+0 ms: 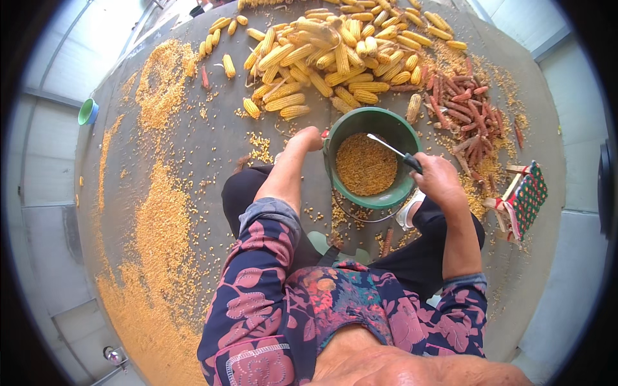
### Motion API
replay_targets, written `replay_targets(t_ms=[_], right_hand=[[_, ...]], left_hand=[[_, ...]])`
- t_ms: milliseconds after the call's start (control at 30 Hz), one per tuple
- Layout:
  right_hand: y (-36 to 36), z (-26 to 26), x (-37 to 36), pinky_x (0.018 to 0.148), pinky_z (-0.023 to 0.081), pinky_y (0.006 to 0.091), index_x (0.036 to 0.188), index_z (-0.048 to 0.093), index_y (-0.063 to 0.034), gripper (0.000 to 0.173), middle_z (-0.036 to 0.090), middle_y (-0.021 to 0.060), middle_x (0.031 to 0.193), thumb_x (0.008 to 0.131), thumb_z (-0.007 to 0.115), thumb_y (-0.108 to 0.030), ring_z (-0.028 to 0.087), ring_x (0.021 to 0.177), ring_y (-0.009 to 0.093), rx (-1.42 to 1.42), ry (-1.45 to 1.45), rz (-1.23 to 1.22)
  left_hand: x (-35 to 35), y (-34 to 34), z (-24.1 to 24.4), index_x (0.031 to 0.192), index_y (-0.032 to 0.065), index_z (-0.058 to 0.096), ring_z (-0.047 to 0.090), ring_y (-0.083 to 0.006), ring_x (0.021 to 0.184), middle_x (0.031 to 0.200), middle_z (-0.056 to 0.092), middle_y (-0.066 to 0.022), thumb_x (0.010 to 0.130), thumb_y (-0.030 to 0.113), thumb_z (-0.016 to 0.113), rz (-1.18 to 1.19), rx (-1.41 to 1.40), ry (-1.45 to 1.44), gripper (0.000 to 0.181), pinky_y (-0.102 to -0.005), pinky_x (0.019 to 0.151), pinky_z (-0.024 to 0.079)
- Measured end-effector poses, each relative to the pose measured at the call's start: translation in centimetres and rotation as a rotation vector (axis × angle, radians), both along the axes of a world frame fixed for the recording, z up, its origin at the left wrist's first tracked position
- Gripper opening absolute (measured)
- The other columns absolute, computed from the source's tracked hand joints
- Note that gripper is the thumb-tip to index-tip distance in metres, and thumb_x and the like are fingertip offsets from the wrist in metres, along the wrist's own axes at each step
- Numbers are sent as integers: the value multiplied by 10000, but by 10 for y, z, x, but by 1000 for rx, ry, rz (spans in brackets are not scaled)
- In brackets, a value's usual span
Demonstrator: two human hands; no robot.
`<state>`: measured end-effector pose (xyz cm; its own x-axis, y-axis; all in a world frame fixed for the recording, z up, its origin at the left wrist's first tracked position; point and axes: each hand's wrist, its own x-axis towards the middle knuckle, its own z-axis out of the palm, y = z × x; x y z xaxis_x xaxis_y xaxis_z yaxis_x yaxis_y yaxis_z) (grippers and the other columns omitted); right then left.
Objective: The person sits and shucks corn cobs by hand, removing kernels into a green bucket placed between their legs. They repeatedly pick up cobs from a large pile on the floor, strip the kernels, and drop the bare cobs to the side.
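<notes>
A green plastic bucket (409, 190) part-filled with loose corn kernels (366, 166) stands before me, its wire handle hanging down on my side. My right hand (437, 176) grips the dark handle of a screwdriver (388, 146), whose metal shaft extends over the bucket's opening. At the bucket's left rim is my left hand (310, 139), its fingers curled and mostly hidden; a small red thing (325, 133) shows beside it, and whether the hand holds that cannot be told. Beyond the bucket lies a heap of yellow corn ears (333, 53).
Bare reddish corncobs (470, 111) are piled at the right, near a small wooden stool with a patterned cloth seat (526, 202). Loose kernels (161, 227) cover much of the grey floor at left. A small green basin (88, 112) stands at the far left edge.
</notes>
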<state>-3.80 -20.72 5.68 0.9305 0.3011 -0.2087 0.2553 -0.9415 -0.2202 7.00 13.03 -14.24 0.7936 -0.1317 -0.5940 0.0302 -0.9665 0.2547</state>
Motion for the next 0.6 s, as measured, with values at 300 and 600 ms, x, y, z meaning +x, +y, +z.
replay_targets(t_ms=[300, 600], right_hand=[[9, 27, -15, 628, 518, 463, 895, 548, -74, 191, 631, 154, 756, 809, 708, -134, 657, 711, 355, 120, 151, 39], [2, 18, 10, 635, 487, 417, 1114, 602, -37, 440, 573, 121, 745, 693, 730, -29, 614, 725, 312, 31, 223, -60]], left_hand=[[65, 2, -67, 1389, -9, 417, 498, -401, 1281, 1413, 454, -251, 905, 350, 608, 365, 121, -45, 633, -454, 1067, 426], [126, 61, -117, 1449, 1, 349, 416, -394, 1349, 1473, 392, -237, 895, 230, 587, 351, 198, -191, 645, -443, 1118, 369]])
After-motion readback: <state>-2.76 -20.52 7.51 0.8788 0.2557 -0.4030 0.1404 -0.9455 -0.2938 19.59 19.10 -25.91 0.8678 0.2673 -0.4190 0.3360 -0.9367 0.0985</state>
